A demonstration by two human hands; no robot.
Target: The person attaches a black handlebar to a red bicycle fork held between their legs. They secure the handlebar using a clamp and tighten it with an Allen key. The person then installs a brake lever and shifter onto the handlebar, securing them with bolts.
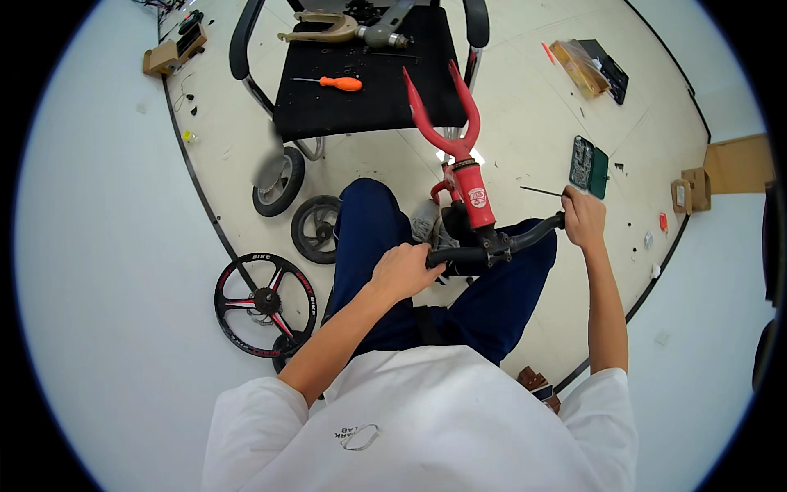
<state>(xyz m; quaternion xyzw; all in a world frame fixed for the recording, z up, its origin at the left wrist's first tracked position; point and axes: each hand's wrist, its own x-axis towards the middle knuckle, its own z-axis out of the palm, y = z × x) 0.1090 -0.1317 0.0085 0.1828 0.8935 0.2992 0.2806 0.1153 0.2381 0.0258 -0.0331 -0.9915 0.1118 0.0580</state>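
Note:
A black handlebar (527, 239) lies across my lap, clamped by a stem to a red front frame piece with a fork (461, 146). The fork's two prongs point away from me toward the chair. My left hand (407, 271) is closed around the handlebar's left end. At its right end, my right hand (584, 218) is closed, with a thin dark rod (540, 190) sticking out of it to the left. Whether the rod is a hex key cannot be told, since its other end is hidden. That hand's lower edge meets or nearly meets the bar's tip.
Ahead stands a black chair (369, 111) holding an orange-handled screwdriver (340, 84) and a tan fork part (328, 29). Left on the floor lie a spoked wheel (220, 305) and small black wheels (297, 230). A green tool case (601, 172) and cardboard box (699, 190) sit right.

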